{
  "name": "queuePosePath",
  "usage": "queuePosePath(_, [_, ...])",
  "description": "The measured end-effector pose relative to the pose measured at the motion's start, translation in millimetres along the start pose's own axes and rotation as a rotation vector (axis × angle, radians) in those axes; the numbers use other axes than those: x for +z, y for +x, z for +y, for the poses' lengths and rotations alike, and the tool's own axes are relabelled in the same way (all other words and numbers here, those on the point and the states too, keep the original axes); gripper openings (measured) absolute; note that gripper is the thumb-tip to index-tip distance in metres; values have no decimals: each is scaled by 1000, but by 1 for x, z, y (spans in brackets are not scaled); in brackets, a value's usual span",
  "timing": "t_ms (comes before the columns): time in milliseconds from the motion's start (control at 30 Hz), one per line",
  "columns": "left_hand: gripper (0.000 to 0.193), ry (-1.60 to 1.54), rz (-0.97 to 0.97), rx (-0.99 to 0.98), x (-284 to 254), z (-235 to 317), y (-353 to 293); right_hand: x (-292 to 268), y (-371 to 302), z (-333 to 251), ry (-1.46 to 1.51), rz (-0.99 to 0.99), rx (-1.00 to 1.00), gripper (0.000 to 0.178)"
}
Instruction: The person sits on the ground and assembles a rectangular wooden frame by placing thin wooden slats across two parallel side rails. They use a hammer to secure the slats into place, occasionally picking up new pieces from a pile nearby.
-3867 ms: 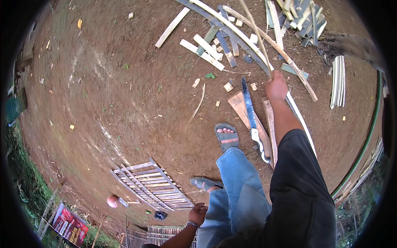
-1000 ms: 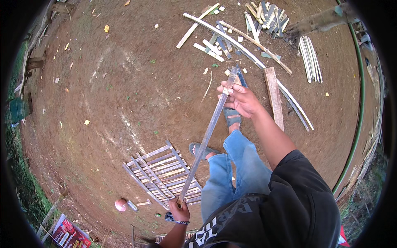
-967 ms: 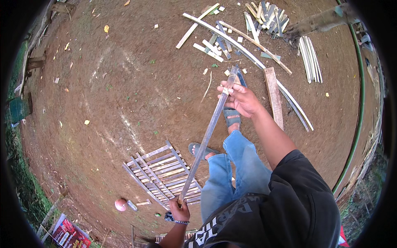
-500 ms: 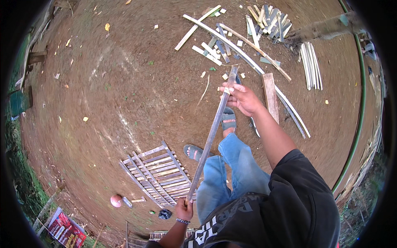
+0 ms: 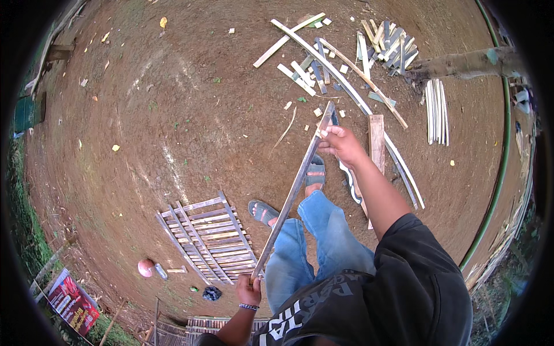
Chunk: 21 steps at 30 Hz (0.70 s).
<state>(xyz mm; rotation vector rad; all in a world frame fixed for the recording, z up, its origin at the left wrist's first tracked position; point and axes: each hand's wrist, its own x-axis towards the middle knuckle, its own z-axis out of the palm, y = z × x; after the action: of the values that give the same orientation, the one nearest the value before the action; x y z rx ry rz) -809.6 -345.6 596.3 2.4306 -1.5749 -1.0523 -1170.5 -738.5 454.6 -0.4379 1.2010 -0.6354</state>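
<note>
A long, narrow grey-brown wooden or bamboo strip [image 5: 293, 196] slants across in front of my legs, from lower left up to the upper right. Its lower end is wrapped by my left hand [image 5: 249, 292], fingers closed. Near the upper end my right hand [image 5: 341, 144] pinches it between thumb and fingers. Just left of the strip's lower part, a slatted panel [image 5: 214, 236] of crosswise strips on longer rails lies on the ground. Beyond my right hand is a reddish-brown board [image 5: 376, 141]. A pale curved edge shows beside my right foot, partly hidden by my arm.
Cut strips lie in a heap [image 5: 392, 46] at the far right, near a log [image 5: 461, 62]. A row of pale strips [image 5: 437, 112] lies closer. Long curved strips [image 5: 323, 60] cross the dirt. At lower left are a reddish ball-like object [image 5: 146, 267] and a clear bottle [image 5: 161, 271].
The whole view has shifted slightly, so the panel sits farther left and the strip heap lower. Both hands keep their hold on the strip, its lower end a little farther left.
</note>
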Motion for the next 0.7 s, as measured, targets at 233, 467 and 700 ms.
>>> queuePosePath(233, [23, 33, 189, -52, 10, -2, 2, -3, -8, -19, 399, -156, -91, 52])
queuePosePath(467, [26, 66, 64, -91, 8, -47, -2, -5, 2, -20, 79, -3, -149, 62])
queuePosePath(700, [24, 45, -58, -55, -23, -133, 93, -58, -12, 10, -1180, -217, 180, 16])
